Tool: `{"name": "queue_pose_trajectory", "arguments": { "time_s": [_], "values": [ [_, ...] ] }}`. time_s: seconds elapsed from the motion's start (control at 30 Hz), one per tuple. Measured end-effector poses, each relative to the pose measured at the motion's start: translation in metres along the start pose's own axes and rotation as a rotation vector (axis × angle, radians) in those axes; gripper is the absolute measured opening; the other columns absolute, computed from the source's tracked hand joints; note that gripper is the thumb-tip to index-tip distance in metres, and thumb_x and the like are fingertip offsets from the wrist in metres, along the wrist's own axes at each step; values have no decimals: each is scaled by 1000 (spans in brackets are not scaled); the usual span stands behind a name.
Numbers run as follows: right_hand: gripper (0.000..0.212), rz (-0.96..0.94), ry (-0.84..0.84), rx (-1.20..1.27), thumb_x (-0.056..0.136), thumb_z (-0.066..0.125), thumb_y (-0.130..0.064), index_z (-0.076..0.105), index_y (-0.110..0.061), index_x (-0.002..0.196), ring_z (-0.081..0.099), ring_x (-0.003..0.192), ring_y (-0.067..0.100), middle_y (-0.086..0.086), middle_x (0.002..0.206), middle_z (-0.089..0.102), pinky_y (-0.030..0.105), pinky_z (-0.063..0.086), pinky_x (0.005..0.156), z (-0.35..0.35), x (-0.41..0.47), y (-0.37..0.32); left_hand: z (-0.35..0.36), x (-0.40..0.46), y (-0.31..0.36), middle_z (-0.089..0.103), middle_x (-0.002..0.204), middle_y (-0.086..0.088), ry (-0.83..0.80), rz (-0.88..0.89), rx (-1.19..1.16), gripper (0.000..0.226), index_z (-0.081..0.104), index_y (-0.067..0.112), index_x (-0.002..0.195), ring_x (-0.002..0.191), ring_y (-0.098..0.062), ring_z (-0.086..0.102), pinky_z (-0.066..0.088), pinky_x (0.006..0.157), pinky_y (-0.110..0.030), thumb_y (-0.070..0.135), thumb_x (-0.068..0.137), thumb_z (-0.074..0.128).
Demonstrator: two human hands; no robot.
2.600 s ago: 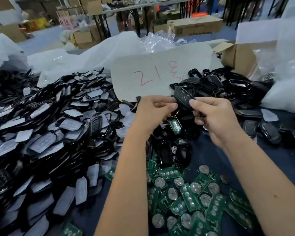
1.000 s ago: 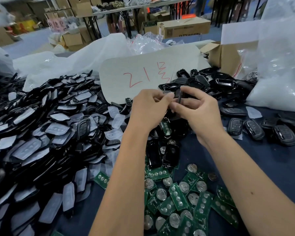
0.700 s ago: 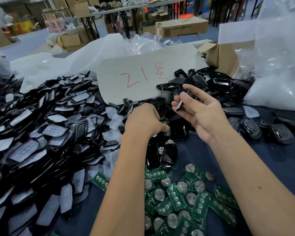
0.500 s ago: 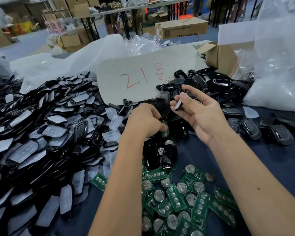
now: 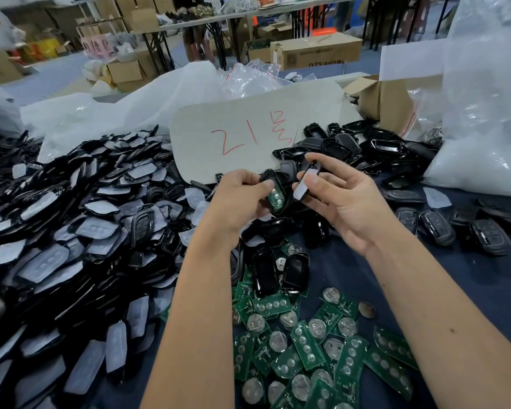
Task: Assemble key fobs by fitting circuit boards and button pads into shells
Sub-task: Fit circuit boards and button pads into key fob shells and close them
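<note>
Two black plastic shell halves are held above the middle of the table, a little apart. The left hand (image 5: 236, 199) grips the shell half with the green circuit board (image 5: 275, 196) seated inside, fingers curled round its edge and the open side facing the camera. The right hand (image 5: 341, 199) pinches the second, glossy shell half (image 5: 304, 184) between thumb and curled fingers, edge-on and tilted, just right of the first.

Directly below the hands, several more empty black shells (image 5: 281, 270) lie on the dark blue table (image 5: 443, 278). Nearer the camera, a loose spread of green circuit boards with round silver coin cells (image 5: 316, 346) covers the cloth between the two forearms. To the left, a large heap of grey translucent button pads mixed with black shell parts (image 5: 65, 231) fills that side of the table. Behind the hands stands a pale card marked in red ink (image 5: 248, 137), with a further pile of black shells (image 5: 360, 149) at its right. A row of closed black key fobs (image 5: 457, 225) lies along the right side. A brown cardboard box (image 5: 387, 104) and clear plastic bags (image 5: 484, 113) stand at the far right.
</note>
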State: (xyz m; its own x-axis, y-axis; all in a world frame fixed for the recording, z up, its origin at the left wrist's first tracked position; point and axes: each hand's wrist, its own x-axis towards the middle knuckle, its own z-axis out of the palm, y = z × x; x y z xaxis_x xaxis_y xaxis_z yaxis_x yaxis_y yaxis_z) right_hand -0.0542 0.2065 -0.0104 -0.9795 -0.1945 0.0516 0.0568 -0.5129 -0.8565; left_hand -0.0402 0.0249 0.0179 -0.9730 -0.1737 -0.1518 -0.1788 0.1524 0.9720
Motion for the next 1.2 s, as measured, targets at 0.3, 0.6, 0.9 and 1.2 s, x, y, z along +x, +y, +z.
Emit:
{"name": "queue_pose_trajectory", "arguments": {
  "time_s": [0.3,0.6,0.9,1.2],
  "values": [
    [49,47,-66,-46,65,87,-19,80,-18,114,73,90,19,9,93,71,28,60,82,-1,0,0,6,-7,4,67,114,-35,-40,-50,-209,11,54,5,101,64,-32,74,60,54,-28,7,101,65],
    [51,32,-41,-30,68,85,-15,77,-13,118,72,92,23,18,103,69,30,60,83,-2,0,-1,3,-4,1,68,114,-30,-27,-70,-212,21,54,3,109,78,-41,76,64,65,-35,-5,95,67],
    [60,4,-13,-126,64,88,-21,75,-13,122,74,93,21,10,96,74,30,60,85,-3,1,2,5,-6,1,69,109,-28,-19,-65,-199,27,56,-1,116,65,-28,74,64,64,-34,-9,92,66],
    [52,-69,102,-200,67,87,-16,76,-11,118,75,80,14,-1,79,77,28,61,78,-3,3,3,7,-5,-1,72,89,-23,-9,34,-149,14,65,-3,93,65,-29,73,63,66,-31,2,90,77]
  ]
}}
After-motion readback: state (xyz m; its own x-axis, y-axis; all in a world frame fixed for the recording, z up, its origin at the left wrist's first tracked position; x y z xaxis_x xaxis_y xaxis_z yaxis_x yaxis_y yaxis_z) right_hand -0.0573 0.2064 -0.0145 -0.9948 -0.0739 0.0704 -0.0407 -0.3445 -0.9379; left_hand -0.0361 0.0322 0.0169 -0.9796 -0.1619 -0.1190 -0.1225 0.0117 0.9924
